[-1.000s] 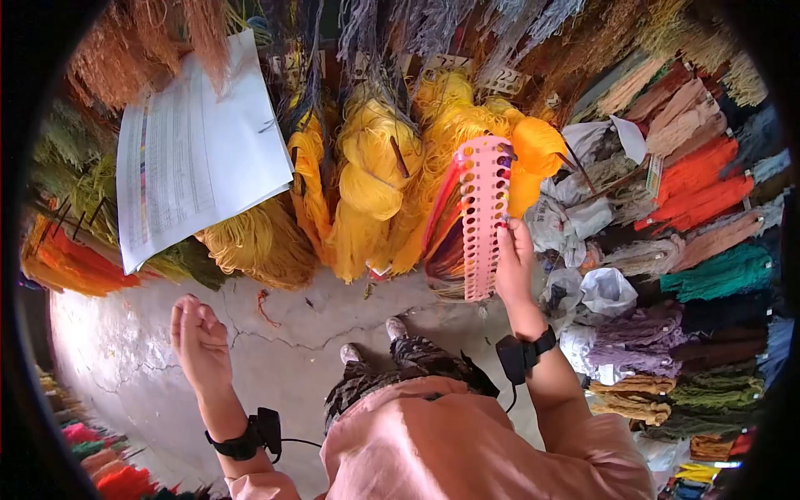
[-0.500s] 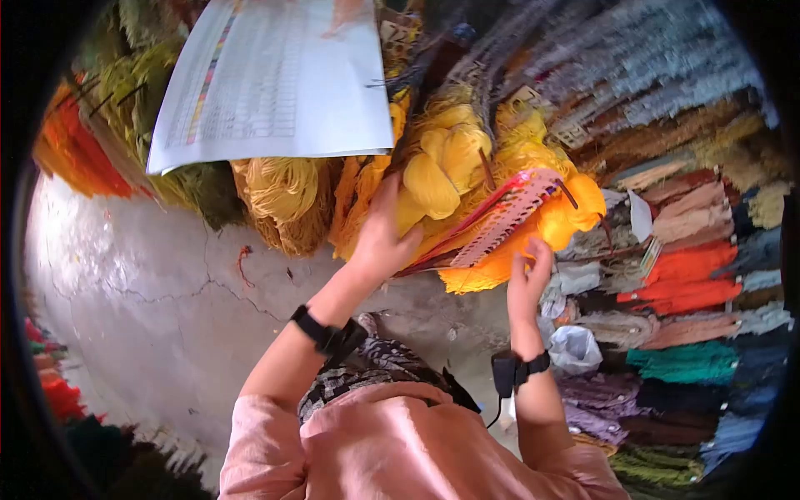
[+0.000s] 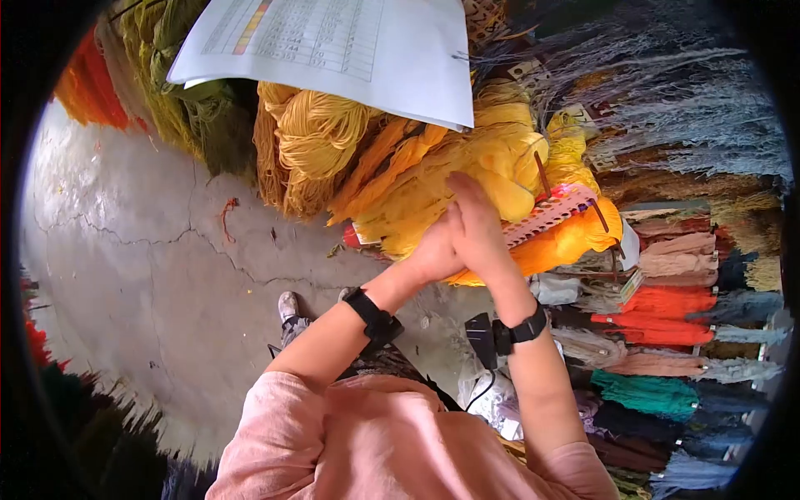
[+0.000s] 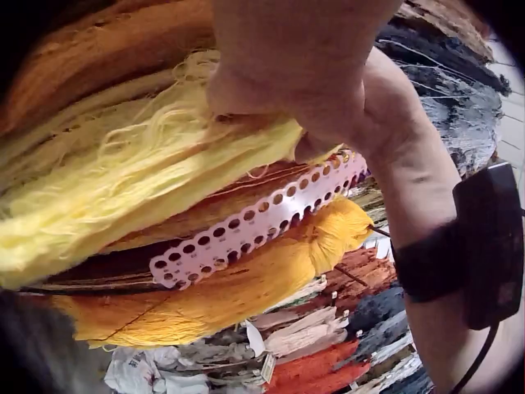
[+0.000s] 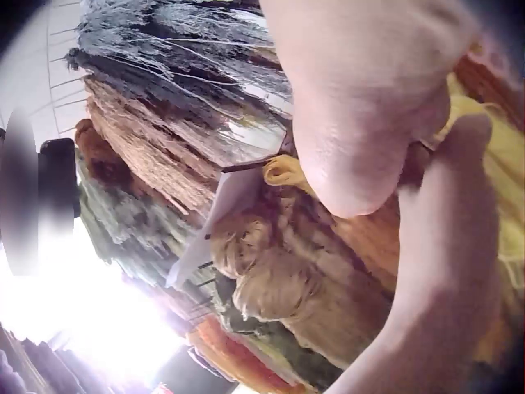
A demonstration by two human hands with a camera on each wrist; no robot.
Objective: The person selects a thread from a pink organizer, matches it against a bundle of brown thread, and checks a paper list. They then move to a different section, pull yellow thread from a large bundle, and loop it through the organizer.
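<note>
A loose skein of yellow yarn point(image 3: 492, 162) hangs in front of me, gathered to a narrow bundle at my left hand point(image 3: 435, 252). That hand grips it from below, its fingers mostly hidden. My right hand point(image 3: 482, 225) overlaps it from the right, fingers lying across the same yarn; I cannot tell whether they pinch a strand. In the left wrist view the yellow strands point(image 4: 139, 189) run under the hand. A pink shade card point(image 4: 254, 222) with two rows of holes lies just right of the hands on an orange-yellow skein point(image 3: 583, 242), held by neither hand.
White printed sheets point(image 3: 333, 50) hang over the yarns at upper left. Dark pegs point(image 3: 602, 215) stick out beside the card. Gold skeins point(image 3: 321, 137) hang to the left, and grey-blue yarn point(image 3: 683, 108) above right. Stacked coloured hanks point(image 3: 658, 317) line the right side. Below is cracked concrete floor point(image 3: 125, 267).
My right hand has let go of the pink card, which now rests on the yarn, and has moved left to my other hand. My left hand has risen from the side into the yellow skein.
</note>
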